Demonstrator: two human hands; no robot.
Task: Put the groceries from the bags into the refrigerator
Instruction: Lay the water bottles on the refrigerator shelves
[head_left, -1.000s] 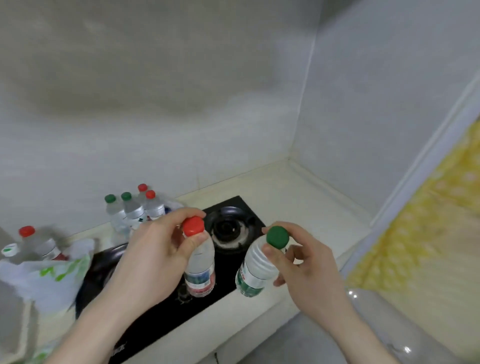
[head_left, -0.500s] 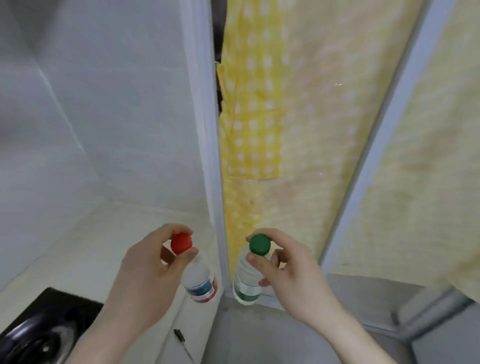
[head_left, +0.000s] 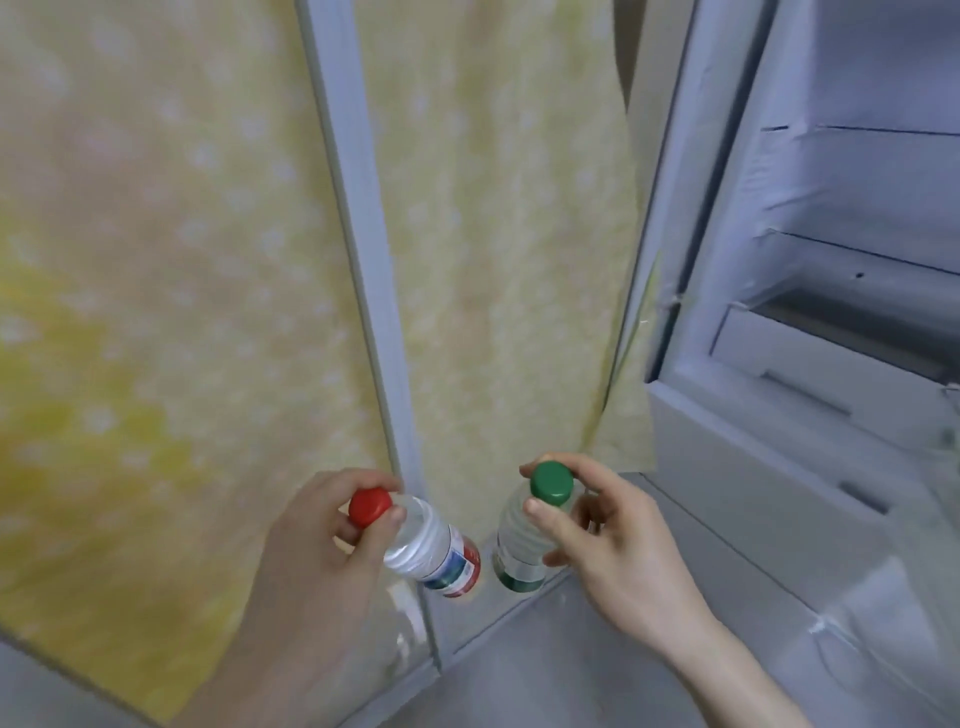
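My left hand (head_left: 317, 561) grips a clear water bottle with a red cap (head_left: 431, 551) just below its cap; the bottle tilts to the right. My right hand (head_left: 608, 551) holds a second clear bottle with a green cap (head_left: 519, 535) by its neck, nearly upright. Both bottles hang low in the middle of the view, close together. The open refrigerator (head_left: 810, 322) fills the right side, with white shelves and door bins inside. It stands to the right of the green-capped bottle.
A yellow checked curtain (head_left: 156, 312) behind glass panels fills the left and centre. A grey frame post (head_left: 363, 260) runs down between the panels. The grey floor (head_left: 519, 675) lies below the hands.
The view has swung right, away from the counter and stove, past the curtain, and the open refrigerator has come into sight. Both hands still hold the same bottles.
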